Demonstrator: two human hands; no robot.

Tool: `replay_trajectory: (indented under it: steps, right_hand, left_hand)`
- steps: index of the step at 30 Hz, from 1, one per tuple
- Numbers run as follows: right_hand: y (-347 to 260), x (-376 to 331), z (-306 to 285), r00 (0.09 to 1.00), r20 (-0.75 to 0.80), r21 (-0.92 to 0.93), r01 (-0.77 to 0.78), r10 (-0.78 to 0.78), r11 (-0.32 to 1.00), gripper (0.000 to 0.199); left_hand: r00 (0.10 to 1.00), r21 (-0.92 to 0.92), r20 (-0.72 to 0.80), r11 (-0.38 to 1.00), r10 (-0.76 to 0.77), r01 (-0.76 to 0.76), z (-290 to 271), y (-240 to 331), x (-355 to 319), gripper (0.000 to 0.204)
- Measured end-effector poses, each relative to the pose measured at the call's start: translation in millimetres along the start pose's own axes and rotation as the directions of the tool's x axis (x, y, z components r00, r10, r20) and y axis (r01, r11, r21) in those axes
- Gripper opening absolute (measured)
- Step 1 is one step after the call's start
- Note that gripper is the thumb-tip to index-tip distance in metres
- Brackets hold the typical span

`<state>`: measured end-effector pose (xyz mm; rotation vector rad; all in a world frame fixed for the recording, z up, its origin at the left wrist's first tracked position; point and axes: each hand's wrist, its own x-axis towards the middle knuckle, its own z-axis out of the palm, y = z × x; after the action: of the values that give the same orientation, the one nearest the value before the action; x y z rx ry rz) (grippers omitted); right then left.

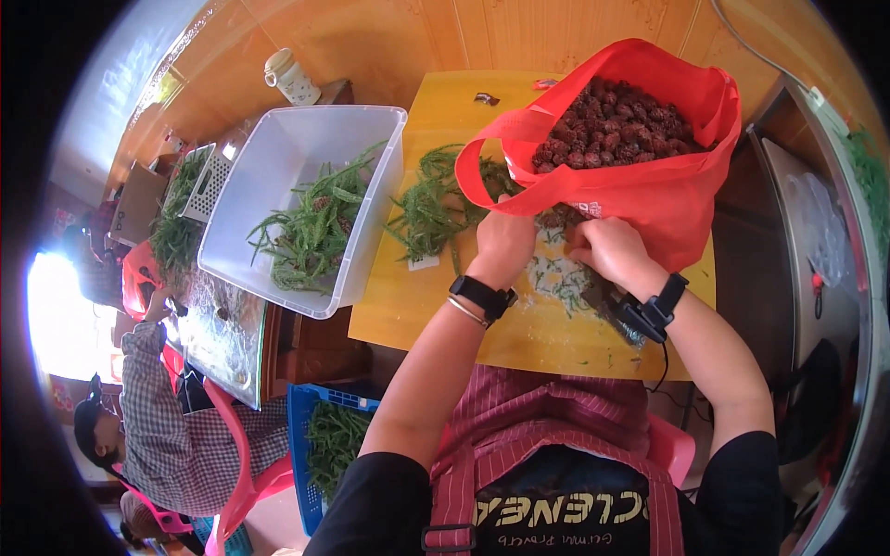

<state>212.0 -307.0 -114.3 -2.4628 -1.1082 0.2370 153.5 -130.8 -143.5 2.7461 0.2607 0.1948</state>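
Note:
My left hand (505, 243) is at the front of the red bag (681, 208), beside its drooping handle. Its fingers look curled, and whatever they grip is mostly hidden. Close by on the right, my right hand (614, 248) is bent with the fingertips pinched together near a small brown thing that I cannot make out. Brown pine cones (616, 125) fill the open bag. Left of my hands lies a loose heap of green artificial pine sprigs (436, 199). Beneath my hands, green bits and white crumbs (559, 278) are scattered on the yellow tabletop (413, 310).
A clear plastic bin (232, 222) to the left holds green sprigs with pine cones. Below it stands a blue basket (301, 435) of greenery. A lidded cup (292, 79) is at the back. Another person (190, 417) sits at the far left by a glass-topped table.

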Motion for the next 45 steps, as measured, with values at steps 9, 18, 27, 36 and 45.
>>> replay_trajectory:
  steps: [9,18,27,36,45]
  right_hand:
    - [-10.6,-9.0,-13.0,0.998,-0.057,0.265,0.047,-0.033,0.963,0.014]
    - [-15.0,-31.1,-32.0,0.984,-0.139,0.284,0.150,-0.114,0.947,0.014]
    - [-47.4,-71.4,-73.9,0.908,-0.391,0.822,0.270,0.152,0.502,0.011]
    - [-69.8,-101.6,-60.7,0.940,-0.279,0.960,0.266,0.199,0.088,0.019]
    - [-69.4,-103.4,-38.9,0.938,-0.287,0.958,0.279,0.194,0.068,0.020]
  left_hand:
    - [0.976,-0.100,-0.204,0.990,0.081,-0.103,-21.0,-3.0,-15.1,0.022]
    - [0.965,-0.964,0.241,0.141,0.098,0.227,-58.8,9.4,-69.5,0.025]
    - [0.972,-0.962,0.160,-0.196,0.173,0.193,-64.1,34.0,-88.8,0.032]
    - [0.970,-0.910,0.089,-0.376,0.228,0.172,-60.3,66.0,-93.1,0.038]
    - [0.979,-0.907,0.013,-0.410,0.205,0.098,-57.7,75.2,-98.6,0.041]
